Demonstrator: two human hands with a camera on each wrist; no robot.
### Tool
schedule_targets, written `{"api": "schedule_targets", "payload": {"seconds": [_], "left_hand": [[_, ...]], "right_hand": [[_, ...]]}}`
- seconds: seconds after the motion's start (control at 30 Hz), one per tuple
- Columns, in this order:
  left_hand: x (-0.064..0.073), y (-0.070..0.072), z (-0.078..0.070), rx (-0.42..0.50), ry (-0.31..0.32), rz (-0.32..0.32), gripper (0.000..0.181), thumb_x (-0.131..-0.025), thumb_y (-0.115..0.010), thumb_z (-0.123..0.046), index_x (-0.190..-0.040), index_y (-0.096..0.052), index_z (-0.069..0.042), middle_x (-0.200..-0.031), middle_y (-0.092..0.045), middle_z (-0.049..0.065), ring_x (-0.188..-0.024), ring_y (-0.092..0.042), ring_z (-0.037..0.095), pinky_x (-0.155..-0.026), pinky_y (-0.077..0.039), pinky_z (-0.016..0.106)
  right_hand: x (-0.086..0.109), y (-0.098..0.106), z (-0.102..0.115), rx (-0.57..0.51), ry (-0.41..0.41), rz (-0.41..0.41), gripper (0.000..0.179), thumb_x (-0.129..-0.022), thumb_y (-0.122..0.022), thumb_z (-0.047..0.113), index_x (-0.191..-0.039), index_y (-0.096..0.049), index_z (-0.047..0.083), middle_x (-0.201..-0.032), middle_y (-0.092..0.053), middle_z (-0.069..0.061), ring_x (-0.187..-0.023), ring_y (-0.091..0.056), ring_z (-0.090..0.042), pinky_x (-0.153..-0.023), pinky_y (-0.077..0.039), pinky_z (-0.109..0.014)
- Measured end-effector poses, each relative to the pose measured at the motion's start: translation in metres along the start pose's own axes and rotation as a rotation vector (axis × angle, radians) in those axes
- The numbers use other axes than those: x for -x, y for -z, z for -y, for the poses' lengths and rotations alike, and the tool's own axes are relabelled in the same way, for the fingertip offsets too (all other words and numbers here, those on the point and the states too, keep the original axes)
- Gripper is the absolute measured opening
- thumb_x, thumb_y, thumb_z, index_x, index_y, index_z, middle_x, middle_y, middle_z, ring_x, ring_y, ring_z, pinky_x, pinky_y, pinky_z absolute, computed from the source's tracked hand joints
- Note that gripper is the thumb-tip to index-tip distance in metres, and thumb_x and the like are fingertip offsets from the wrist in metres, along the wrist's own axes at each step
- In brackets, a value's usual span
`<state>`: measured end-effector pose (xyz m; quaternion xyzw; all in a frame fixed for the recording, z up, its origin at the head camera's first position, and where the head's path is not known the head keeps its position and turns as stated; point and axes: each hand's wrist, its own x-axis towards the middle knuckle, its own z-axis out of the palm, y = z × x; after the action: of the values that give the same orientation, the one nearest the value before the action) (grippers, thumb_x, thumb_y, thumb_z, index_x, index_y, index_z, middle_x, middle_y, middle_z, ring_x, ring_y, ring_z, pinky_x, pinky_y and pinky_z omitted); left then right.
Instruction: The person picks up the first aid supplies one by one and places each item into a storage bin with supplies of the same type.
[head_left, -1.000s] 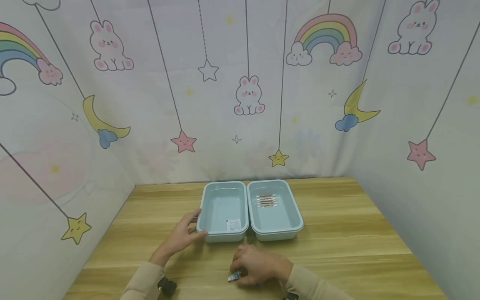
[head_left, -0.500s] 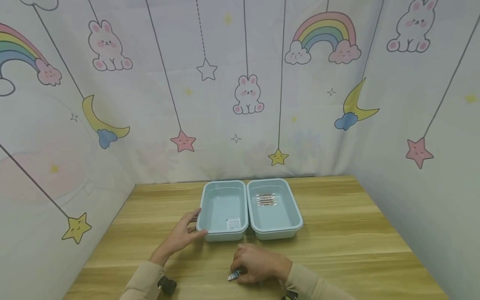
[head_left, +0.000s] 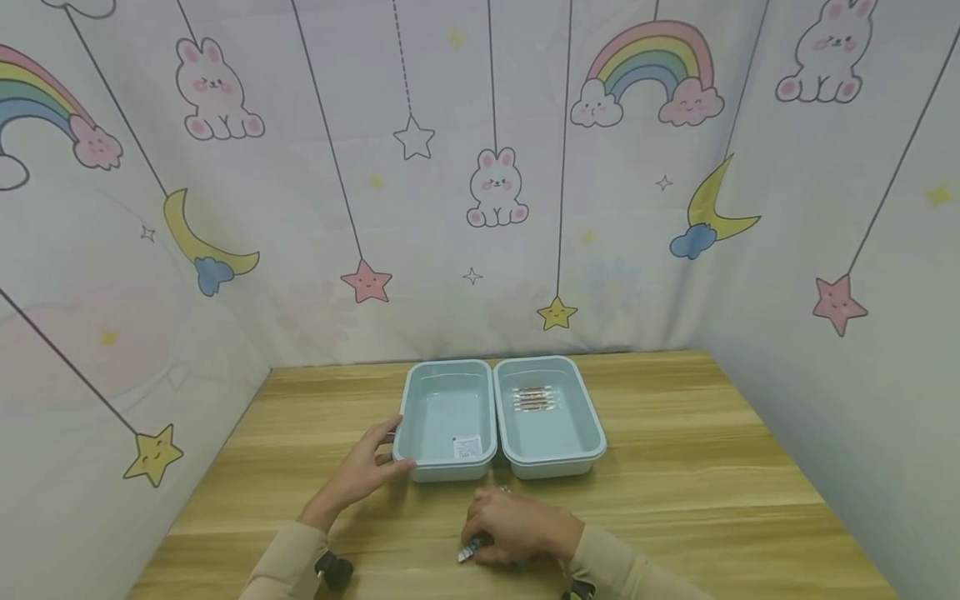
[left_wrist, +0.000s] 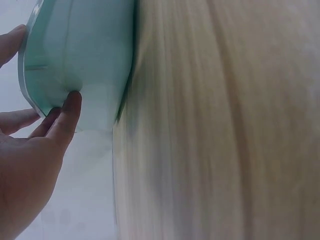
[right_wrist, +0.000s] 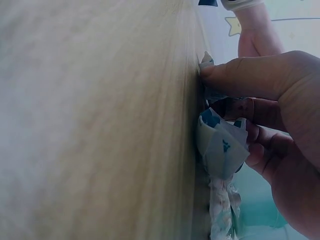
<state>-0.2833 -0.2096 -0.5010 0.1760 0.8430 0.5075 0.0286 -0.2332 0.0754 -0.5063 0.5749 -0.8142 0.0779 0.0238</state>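
Note:
My left hand (head_left: 360, 475) holds the near left corner of the left light-blue plastic bin (head_left: 442, 412), its fingertips pressing the outer wall in the left wrist view. Low over the table, in front of the bins, my right hand (head_left: 517, 525) pinches a small white-and-blue packet (head_left: 468, 550). The right wrist view shows more of this white paper with blue print (right_wrist: 225, 150) under the curled fingers. Below it is a crinkled clear wrapper (right_wrist: 220, 210) with reddish marks; whether it is held cannot be made out.
A second light-blue bin (head_left: 551, 437) stands beside the first, with several brown-and-white sticks in clear wrap (head_left: 533, 399) inside. A white label (head_left: 467, 447) lies in the left bin. The wooden table (head_left: 712, 467) meets a printed cloth backdrop (head_left: 450, 317).
The end of the packet in my right hand has tilted slightly. My left hand and both bins stay in place.

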Motion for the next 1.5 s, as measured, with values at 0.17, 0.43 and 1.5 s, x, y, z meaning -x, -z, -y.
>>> {"api": "schedule_targets", "payload": {"seconds": [0.17,0.43,1.5], "left_hand": [[0.000,0.000,0.000,0.014,0.001,0.003,0.086,-0.084,-0.078,-0.024,-0.150,-0.029,0.000,-0.144,-0.037,0.026,-0.131,-0.044,0.042,-0.106,-0.050,0.042],[0.001,0.000,0.002,0.024,-0.016,0.004,0.086,-0.085,-0.077,-0.024,-0.150,-0.028,0.002,-0.142,-0.038,0.026,-0.131,-0.043,0.043,-0.104,-0.051,0.040],[0.000,-0.001,0.003,0.025,-0.023,-0.003,0.084,-0.085,-0.077,-0.022,-0.150,-0.029,0.001,-0.147,-0.035,0.027,-0.131,-0.043,0.044,-0.103,-0.052,0.040]], "right_hand": [[-0.001,-0.001,-0.001,-0.004,0.022,-0.014,0.014,-0.081,-0.077,0.032,-0.094,-0.075,0.028,-0.083,-0.065,0.020,-0.080,-0.048,0.005,-0.071,-0.033,-0.002],[-0.001,-0.002,-0.002,-0.028,0.037,-0.021,0.014,-0.082,-0.076,0.031,-0.096,-0.075,0.028,-0.083,-0.064,0.020,-0.080,-0.049,0.006,-0.072,-0.033,0.000],[-0.002,0.019,-0.010,-0.103,-0.014,-0.076,0.016,-0.082,-0.075,0.019,-0.098,-0.074,0.018,-0.092,-0.069,0.008,-0.081,-0.057,0.005,-0.072,-0.041,0.003]]}}
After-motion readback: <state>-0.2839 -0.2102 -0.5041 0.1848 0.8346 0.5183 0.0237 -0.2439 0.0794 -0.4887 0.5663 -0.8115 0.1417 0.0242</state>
